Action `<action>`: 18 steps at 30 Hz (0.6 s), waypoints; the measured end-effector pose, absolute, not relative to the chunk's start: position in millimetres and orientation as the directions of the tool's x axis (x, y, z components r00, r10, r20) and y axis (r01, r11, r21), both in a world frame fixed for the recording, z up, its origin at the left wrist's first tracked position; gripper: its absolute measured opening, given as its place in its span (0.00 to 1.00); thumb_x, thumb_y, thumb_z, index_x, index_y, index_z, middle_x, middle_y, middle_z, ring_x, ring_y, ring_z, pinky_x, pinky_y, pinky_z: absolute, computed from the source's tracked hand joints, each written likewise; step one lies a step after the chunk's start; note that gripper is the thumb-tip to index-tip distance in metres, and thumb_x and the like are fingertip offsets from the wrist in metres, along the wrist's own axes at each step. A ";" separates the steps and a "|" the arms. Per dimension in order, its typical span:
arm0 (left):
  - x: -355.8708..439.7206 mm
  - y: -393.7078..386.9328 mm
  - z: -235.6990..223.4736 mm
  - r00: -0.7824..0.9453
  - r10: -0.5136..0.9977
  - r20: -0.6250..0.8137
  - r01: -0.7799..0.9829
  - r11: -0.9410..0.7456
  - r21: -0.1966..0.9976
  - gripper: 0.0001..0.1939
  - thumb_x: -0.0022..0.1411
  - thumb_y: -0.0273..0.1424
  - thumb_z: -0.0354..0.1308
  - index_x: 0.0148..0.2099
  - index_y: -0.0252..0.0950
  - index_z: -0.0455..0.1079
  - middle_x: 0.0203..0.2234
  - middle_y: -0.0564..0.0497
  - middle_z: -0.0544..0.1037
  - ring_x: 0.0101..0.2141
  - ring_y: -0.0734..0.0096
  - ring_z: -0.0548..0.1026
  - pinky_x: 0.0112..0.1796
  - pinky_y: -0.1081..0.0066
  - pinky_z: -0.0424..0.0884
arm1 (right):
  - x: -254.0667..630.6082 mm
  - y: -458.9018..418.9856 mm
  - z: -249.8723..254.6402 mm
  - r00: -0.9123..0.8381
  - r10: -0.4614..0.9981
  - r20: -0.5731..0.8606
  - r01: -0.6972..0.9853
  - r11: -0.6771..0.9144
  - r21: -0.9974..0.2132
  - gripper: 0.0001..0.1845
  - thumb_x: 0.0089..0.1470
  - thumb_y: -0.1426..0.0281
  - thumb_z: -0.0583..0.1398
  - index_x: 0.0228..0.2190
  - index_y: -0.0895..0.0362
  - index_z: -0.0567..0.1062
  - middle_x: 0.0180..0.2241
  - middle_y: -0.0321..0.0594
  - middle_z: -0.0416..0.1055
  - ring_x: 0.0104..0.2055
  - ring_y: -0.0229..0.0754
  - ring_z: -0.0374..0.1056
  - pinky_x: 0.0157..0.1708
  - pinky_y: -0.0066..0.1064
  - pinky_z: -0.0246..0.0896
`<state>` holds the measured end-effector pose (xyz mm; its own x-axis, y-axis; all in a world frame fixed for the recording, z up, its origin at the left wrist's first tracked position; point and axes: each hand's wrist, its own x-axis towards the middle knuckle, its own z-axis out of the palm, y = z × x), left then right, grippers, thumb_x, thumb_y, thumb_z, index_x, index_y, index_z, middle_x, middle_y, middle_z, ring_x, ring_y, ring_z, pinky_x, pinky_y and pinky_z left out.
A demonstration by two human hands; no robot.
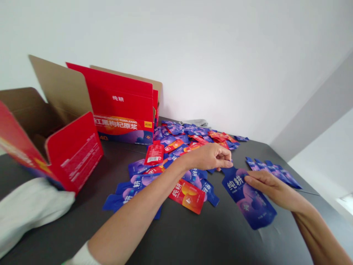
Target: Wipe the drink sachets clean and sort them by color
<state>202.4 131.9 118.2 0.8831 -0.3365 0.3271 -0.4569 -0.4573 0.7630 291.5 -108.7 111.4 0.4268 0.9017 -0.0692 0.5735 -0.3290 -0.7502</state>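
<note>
A blue-purple drink pouch (252,204) with a narrow neck hangs tilted above the dark table, between my two hands. My right hand (267,184) pinches its upper right edge, thumb lying across the printed front. At the pouch's neck the fingers of my left hand (216,156) are closed; its fingertips are partly hidden. Beneath my left forearm spreads a loose heap of blue and red pouches, among them an orange-red pouch (189,195) and a red pouch (154,154) with its barcode side up. Several blue pouches lie in an overlapping row (275,173) beyond my right hand.
Two red cardboard boxes stand at the left, one open box (74,154) near me and another box (121,106) behind it. White cloth (33,206) lies before the near box. A grey item (197,122) rests behind the heap, near the wall (220,66).
</note>
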 end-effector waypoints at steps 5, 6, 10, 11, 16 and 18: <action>206.0 148.2 113.8 0.901 -0.134 0.414 -0.413 -0.564 0.715 0.13 0.62 0.36 0.54 0.29 0.34 0.68 0.21 0.54 0.72 0.23 0.77 0.67 0.25 0.75 0.59 | 341.9 -158.1 100.6 0.657 0.753 -0.034 0.541 -0.502 -0.675 0.20 0.52 0.52 0.60 0.40 0.52 0.77 0.42 0.42 0.75 0.50 0.50 0.67 0.48 0.36 0.66; 206.5 150.3 112.9 0.905 -0.125 0.406 -0.404 -0.546 0.733 0.13 0.63 0.38 0.54 0.32 0.34 0.69 0.23 0.53 0.74 0.24 0.76 0.68 0.26 0.75 0.61 | 357.3 -171.7 94.8 0.717 0.697 -0.024 0.502 -0.540 -0.676 0.22 0.50 0.51 0.61 0.42 0.51 0.77 0.46 0.42 0.74 0.53 0.52 0.65 0.51 0.37 0.64; 209.0 149.1 107.9 0.918 -0.132 0.374 -0.386 -0.512 0.767 0.18 0.58 0.45 0.58 0.41 0.35 0.69 0.26 0.52 0.75 0.26 0.72 0.72 0.26 0.75 0.63 | 413.9 -216.9 59.3 0.873 0.470 -0.126 0.248 -0.653 -0.715 0.29 0.41 0.48 0.64 0.42 0.53 0.78 0.52 0.44 0.71 0.52 0.54 0.67 0.48 0.38 0.67; 209.8 147.7 106.5 0.921 -0.134 0.365 -0.379 -0.519 0.766 0.19 0.58 0.45 0.59 0.42 0.35 0.68 0.26 0.52 0.75 0.26 0.72 0.72 0.26 0.75 0.63 | 423.2 -222.4 50.0 0.889 0.436 -0.141 0.218 -0.673 -0.707 0.29 0.39 0.47 0.64 0.39 0.53 0.79 0.50 0.45 0.72 0.50 0.54 0.68 0.45 0.37 0.69; 211.5 146.9 105.3 0.928 -0.096 0.361 -0.348 -0.570 0.744 0.16 0.58 0.40 0.59 0.44 0.35 0.67 0.27 0.52 0.75 0.26 0.71 0.73 0.27 0.74 0.64 | 436.9 -218.3 27.5 0.886 0.449 -0.114 0.265 -0.694 -0.670 0.24 0.35 0.47 0.64 0.22 0.56 0.76 0.30 0.44 0.77 0.34 0.49 0.70 0.29 0.33 0.66; 210.6 149.0 107.6 0.925 -0.075 0.371 -0.343 -0.582 0.737 0.15 0.58 0.38 0.59 0.43 0.35 0.66 0.26 0.52 0.75 0.27 0.71 0.73 0.27 0.74 0.64 | 435.6 -213.2 28.5 0.882 0.464 -0.083 0.292 -0.676 -0.677 0.24 0.35 0.47 0.64 0.18 0.56 0.73 0.23 0.42 0.74 0.28 0.45 0.67 0.25 0.31 0.62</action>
<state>210.6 149.0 107.6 0.9255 -0.0749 0.3714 -0.3430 -0.5818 0.7375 435.6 -213.2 28.5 0.8820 0.4639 -0.0828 0.2919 -0.6757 -0.6769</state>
